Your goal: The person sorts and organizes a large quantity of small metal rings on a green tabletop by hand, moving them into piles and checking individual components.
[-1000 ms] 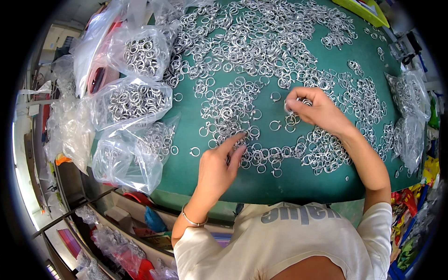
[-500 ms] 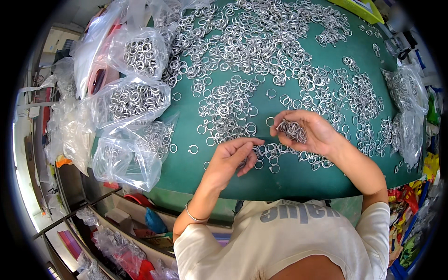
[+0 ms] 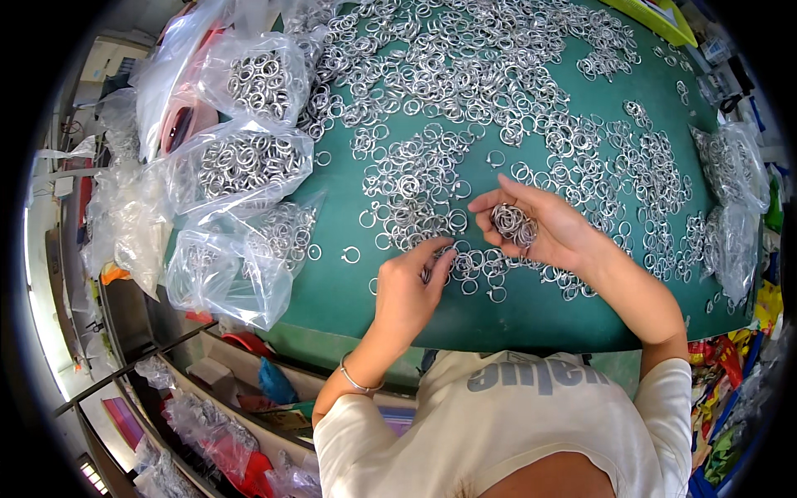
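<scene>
In the cupped palm of my right hand (image 3: 552, 226) rests a bunch of small silver metal rings (image 3: 513, 226), its fingers bent around them. My left hand (image 3: 411, 280) reaches down at the near edge of a heap of similar rings (image 3: 415, 184). Its thumb and index finger curve toward each other, with a few rings between them; the other fingers are partly hidden. Many of the rings carry a small knob or tab. The two hands are apart, my right one slightly farther away and above the table.
A large spread of rings (image 3: 465, 62) covers the far part of the green table (image 3: 349, 311). Clear plastic bags of rings (image 3: 249, 166) line its left side, and more filled bags (image 3: 735, 178) lie at the right edge. A yellow-green tray (image 3: 664, 21) stands at the far right.
My left hand has drawn away from the right one and turned down to the ring heap. My right hand stays nearby with its rings, its fingers a little more spread. The view has shifted slightly.
</scene>
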Action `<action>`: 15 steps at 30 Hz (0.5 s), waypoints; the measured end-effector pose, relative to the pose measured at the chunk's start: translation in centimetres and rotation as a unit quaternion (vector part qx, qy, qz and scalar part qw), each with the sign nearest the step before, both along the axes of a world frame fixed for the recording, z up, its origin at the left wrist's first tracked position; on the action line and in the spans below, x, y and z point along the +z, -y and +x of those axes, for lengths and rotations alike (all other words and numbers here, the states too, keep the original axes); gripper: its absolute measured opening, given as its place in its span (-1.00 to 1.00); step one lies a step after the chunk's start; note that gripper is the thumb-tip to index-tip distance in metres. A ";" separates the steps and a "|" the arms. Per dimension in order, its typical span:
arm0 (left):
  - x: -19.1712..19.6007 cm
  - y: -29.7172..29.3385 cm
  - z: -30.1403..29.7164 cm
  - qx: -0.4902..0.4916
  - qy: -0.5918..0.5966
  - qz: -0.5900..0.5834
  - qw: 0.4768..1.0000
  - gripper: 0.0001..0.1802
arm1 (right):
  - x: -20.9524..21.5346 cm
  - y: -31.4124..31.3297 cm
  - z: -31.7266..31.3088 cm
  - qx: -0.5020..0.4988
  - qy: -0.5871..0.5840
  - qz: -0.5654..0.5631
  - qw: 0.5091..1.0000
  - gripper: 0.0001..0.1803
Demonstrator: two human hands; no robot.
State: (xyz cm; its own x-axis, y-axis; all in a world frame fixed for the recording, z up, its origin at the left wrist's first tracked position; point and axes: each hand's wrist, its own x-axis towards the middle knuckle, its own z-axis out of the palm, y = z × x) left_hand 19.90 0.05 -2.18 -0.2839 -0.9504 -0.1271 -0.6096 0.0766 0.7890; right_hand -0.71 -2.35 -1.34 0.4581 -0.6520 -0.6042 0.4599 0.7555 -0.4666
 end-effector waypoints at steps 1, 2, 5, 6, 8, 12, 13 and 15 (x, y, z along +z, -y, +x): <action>-0.2 0.0 -0.1 -0.003 -0.003 -0.010 1.000 -0.83 | -1.2 -0.2 -0.7 0.005 0.064 -0.021 0.998 -0.48; -0.4 0.0 -0.1 -0.005 -0.006 -0.020 1.000 -0.84 | -1.1 -0.2 -0.6 -0.007 0.062 -0.010 0.998 -0.49; -0.7 0.0 0.0 -0.012 0.002 -0.036 0.999 -0.84 | -0.5 -0.5 -0.3 -0.040 0.072 0.017 0.996 -0.50; -0.7 -0.1 0.0 -0.015 0.006 -0.038 0.999 -0.84 | -0.4 -0.6 -0.3 -0.048 0.085 0.022 0.995 -0.50; -0.8 -0.1 -0.1 -0.015 0.002 -0.043 0.999 -0.84 | -0.3 -0.7 -0.3 -0.059 0.109 0.029 0.992 -0.49; -0.2 -0.2 -0.4 -0.005 -0.027 -0.053 0.998 -0.85 | -0.2 -0.8 -0.2 -0.072 0.126 0.035 0.989 -0.47; 0.2 -0.2 -0.6 -0.005 -0.037 -0.073 0.997 -0.84 | -0.2 -0.9 -0.2 -0.077 0.123 0.037 0.989 -0.46; 1.0 -0.3 -1.2 -0.003 -0.059 -0.114 0.992 -0.82 | -0.3 -1.1 0.0 -0.083 0.132 0.040 0.987 -0.46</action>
